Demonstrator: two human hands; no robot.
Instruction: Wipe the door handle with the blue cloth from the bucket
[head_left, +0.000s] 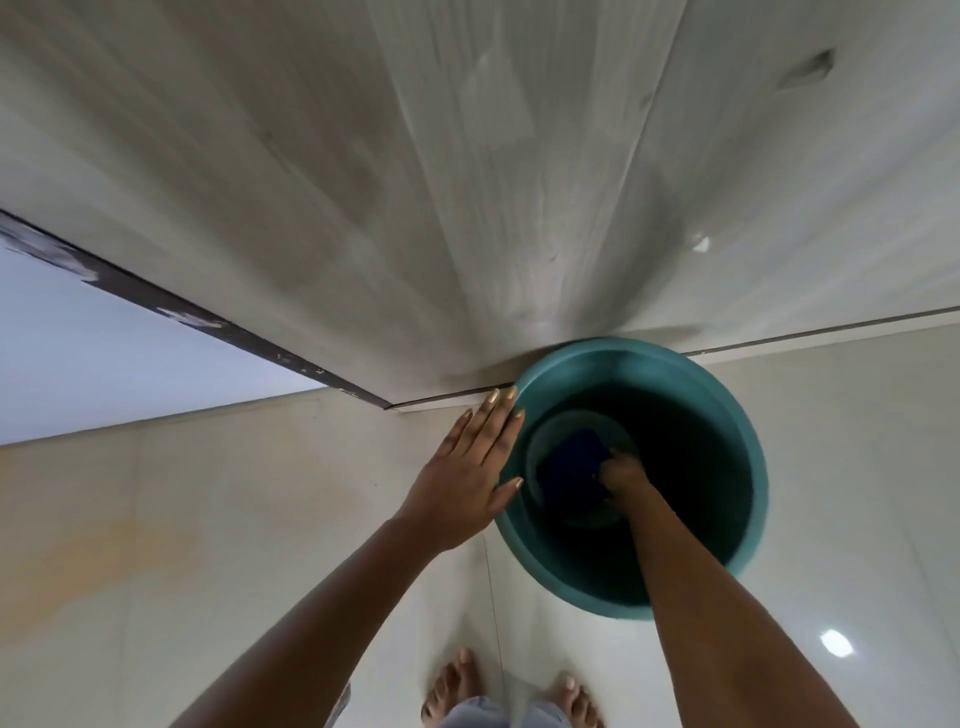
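Observation:
A teal bucket (737, 447) stands on the floor against the foot of the pale grey door (467, 182). A dark blue cloth (569, 462) lies at its bottom. My right hand (623, 475) reaches deep inside the bucket, with its fingers closed on the cloth's right edge. My left hand (467, 478) rests flat, fingers spread, on the outside of the bucket's left rim. The door handle is out of view.
The door fills the top of the view, and its dark edge (182, 306) runs down to the left beside a white wall (104, 353). The floor is glossy cream tile (208, 519). My bare feet (457, 686) stand at the bottom.

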